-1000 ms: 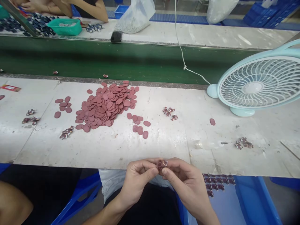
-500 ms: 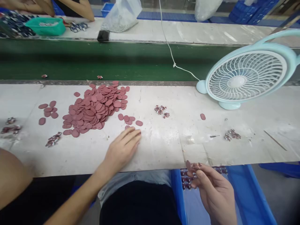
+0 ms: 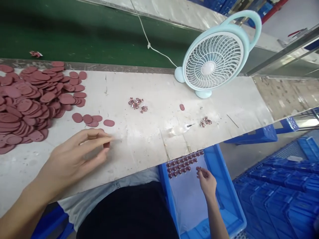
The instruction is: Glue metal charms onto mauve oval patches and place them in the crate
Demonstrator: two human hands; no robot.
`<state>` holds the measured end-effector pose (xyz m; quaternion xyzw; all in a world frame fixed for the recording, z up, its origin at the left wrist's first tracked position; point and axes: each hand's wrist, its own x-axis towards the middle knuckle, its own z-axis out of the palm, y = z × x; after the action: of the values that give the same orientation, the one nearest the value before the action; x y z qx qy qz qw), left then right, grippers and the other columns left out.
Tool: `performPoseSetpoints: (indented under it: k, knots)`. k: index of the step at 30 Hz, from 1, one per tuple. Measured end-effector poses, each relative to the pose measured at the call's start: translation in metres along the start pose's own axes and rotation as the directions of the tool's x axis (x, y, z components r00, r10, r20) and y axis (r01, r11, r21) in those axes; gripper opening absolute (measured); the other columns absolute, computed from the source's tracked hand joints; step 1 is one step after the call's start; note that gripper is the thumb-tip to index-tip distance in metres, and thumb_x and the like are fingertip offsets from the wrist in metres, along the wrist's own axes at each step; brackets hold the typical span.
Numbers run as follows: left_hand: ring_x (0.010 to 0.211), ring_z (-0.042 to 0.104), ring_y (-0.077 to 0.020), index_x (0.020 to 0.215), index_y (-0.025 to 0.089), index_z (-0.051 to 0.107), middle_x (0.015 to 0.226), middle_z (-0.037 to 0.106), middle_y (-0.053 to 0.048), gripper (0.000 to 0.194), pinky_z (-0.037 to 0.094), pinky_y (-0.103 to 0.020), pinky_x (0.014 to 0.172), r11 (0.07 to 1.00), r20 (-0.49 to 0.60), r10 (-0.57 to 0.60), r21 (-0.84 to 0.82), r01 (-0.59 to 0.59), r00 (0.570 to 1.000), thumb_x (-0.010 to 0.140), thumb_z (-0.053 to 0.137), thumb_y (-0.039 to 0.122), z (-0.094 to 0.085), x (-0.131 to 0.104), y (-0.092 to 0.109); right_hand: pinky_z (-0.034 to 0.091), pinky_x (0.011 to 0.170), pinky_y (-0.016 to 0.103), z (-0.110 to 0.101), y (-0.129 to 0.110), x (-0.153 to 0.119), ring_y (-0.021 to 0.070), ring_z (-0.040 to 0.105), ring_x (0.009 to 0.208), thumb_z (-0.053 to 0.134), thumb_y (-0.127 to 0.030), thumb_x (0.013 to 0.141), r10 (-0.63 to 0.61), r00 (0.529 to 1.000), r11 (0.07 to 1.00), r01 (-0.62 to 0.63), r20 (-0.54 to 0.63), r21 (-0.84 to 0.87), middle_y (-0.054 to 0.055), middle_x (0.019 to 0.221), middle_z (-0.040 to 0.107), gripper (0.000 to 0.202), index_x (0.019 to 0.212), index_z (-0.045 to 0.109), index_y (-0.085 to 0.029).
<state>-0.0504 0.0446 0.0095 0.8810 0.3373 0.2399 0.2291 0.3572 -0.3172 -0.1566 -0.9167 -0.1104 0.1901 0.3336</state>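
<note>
Between the fingertips of my left hand (image 3: 77, 154) is a dark red oval piece (image 3: 106, 145), just above the white table (image 3: 134, 146). Several flat red ovals (image 3: 93, 121) lie beyond that hand, with a large pile of them (image 3: 30, 103) at the left. My right hand (image 3: 207, 182) is over the blue bin (image 3: 224, 186), pinching a small dark red part (image 3: 198, 168). Rows of small red and silver parts (image 3: 179, 166) stand on a pale sheet inside the bin, left of this hand.
A light blue fan (image 3: 214, 63) stands at the table's back, its white cord running up and left. Small clusters of parts (image 3: 136, 103), a single oval (image 3: 182, 107) and a clear bottle (image 3: 178, 129) lie on the table. Blue crates (image 3: 281, 186) are stacked at the right.
The view has swung right. My left hand has lifted from the table with an oval piece pinched in it. My right hand has moved from the table edge to over the bin.
</note>
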Motion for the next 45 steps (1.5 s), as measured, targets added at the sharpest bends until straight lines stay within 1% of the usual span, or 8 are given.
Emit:
performPoseSetpoints:
  k: [6,12,20,28,32,35,40,45]
  knots:
    - [0.091,0.07,-0.0246,0.095,0.026,0.081,0.108,0.073,-0.004,0.018,0.062,-0.038,0.07,0.683,-0.032,-0.364,-0.689,0.243,0.931,0.083,0.074,0.017,-0.001,-0.015,0.023,0.057,0.088,0.042,0.021,0.036,0.011,0.0205,0.068,0.097,0.065,-0.038,0.097,-0.032,0.993,0.935,0.068,0.11,-0.347,0.006,0.109,0.069,0.026,0.111,0.067,-0.015]
    - [0.083,0.074,-0.0234,0.087,0.024,0.08,0.101,0.08,0.0,0.008,0.061,-0.038,0.071,0.418,0.001,-0.678,-0.823,0.386,0.735,0.079,0.08,0.025,0.002,-0.022,0.035,0.056,0.09,0.044,0.025,0.039,0.016,0.0218,0.067,0.102,0.063,-0.037,0.098,-0.075,0.984,0.869,0.145,0.164,-0.473,0.008,0.117,0.067,0.029,0.118,0.065,-0.016]
    - [0.081,0.075,-0.0213,0.09,0.019,0.081,0.098,0.082,-0.001,0.012,0.061,-0.032,0.072,0.304,0.02,-0.717,-0.89,0.339,0.696,0.081,0.074,0.016,0.006,-0.026,0.028,0.056,0.091,0.044,0.027,0.017,0.01,0.022,0.066,0.103,0.064,-0.035,0.097,-0.039,0.984,0.884,0.114,0.172,-0.453,0.008,0.119,0.067,0.027,0.116,0.065,-0.016]
    - [0.083,0.076,-0.0181,0.094,0.025,0.082,0.108,0.082,-0.001,0.014,0.062,-0.02,0.066,0.069,0.202,-0.764,-0.919,0.389,0.613,0.083,0.075,0.022,0.004,-0.051,0.017,0.053,0.07,0.033,0.015,-0.073,-0.012,0.0187,0.063,0.074,0.069,-0.048,0.089,-0.027,0.999,0.999,0.026,-0.033,-0.032,0.004,0.082,0.066,0.034,0.098,0.067,-0.015]
    - [0.081,0.078,-0.021,0.094,0.027,0.082,0.106,0.082,-0.005,0.017,0.062,-0.021,0.063,-0.127,0.349,-0.706,-0.919,0.374,0.616,0.077,0.083,0.028,0.022,-0.062,0.027,0.044,0.047,0.024,0.028,-0.153,-0.05,0.0137,0.052,0.056,0.052,-0.065,0.092,-0.1,0.989,0.919,0.049,0.111,0.392,-0.003,0.067,0.053,0.047,0.092,0.063,-0.02]
    - [0.084,0.079,-0.0213,0.097,0.025,0.082,0.108,0.082,-0.009,0.021,0.062,-0.02,0.065,-0.298,0.467,-0.599,-0.884,0.36,0.651,0.076,0.083,0.028,0.039,-0.06,0.047,0.028,0.03,0.019,0.053,-0.212,-0.068,0.0101,0.041,0.046,0.036,-0.073,0.095,-0.185,0.909,0.791,-0.088,0.374,0.605,-0.003,0.067,0.05,0.064,0.102,0.07,-0.019]
    - [0.092,0.078,-0.0196,0.105,0.022,0.08,0.113,0.08,-0.01,0.023,0.06,-0.016,0.068,-0.472,0.521,-0.445,-0.828,0.304,0.728,0.082,0.079,0.025,0.051,-0.053,0.075,0.034,0.031,0.006,0.091,-0.28,-0.058,0.0036,0.049,0.052,0.057,-0.063,0.092,-0.529,0.506,0.152,-0.734,0.682,0.662,-0.002,0.081,0.061,0.059,0.124,0.064,-0.013]
    - [0.098,0.076,-0.0184,0.109,0.021,0.079,0.117,0.079,-0.01,0.027,0.058,-0.016,0.074,-0.503,0.495,-0.396,-0.822,0.268,0.774,0.082,0.077,0.019,0.049,-0.054,0.08,0.041,0.037,0.005,0.086,-0.304,-0.074,0.0023,0.045,0.044,0.055,-0.042,0.1,-0.51,0.471,0.157,-0.772,0.72,0.616,-0.006,0.067,0.054,0.031,0.109,0.067,-0.015]
